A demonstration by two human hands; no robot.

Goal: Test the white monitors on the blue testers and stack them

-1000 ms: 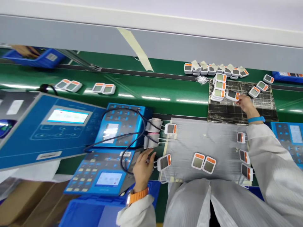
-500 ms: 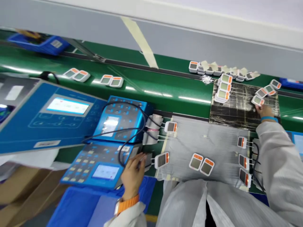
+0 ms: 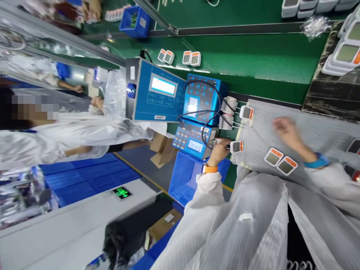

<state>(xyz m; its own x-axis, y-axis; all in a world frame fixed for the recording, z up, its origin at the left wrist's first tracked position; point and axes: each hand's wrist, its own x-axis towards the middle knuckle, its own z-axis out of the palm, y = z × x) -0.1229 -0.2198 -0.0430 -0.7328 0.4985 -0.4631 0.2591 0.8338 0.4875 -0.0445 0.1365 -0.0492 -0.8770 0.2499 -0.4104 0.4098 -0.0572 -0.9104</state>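
At my far left is a co-worker's white sleeve point(image 3: 75, 129), and lower down a dark display point(image 3: 122, 192) with green characters too blurred to read. Near the top of the green surface point(image 3: 253, 63), a small blue crate point(image 3: 137, 32) holds green pieces; the writing on its white label is too small to read. The blue tester point(image 3: 143, 90) has a lit screen and a pale label strip, neither legible. Below the keypad unit point(image 3: 191, 131) stands an open blue bin point(image 3: 178, 174).

My left hand point(image 3: 219, 152) has its fingers bent at the left end of the lower device point(image 3: 236, 146), which lies at the taped left edge of the gray mat point(image 3: 258, 131); I cannot tell whether I grip it. The upper device point(image 3: 246, 112) sits near the mat's top-left corner. The middle of the mat gives open room, and over it my right hand point(image 3: 288, 131) is blurred, loosely curled; I cannot tell whether it holds anything. The loose pair of devices point(image 3: 273, 156) lies near the mat's front edge. Beyond its top edge, at far right, the black board point(image 3: 329, 93) carries stacked devices point(image 3: 347, 52).
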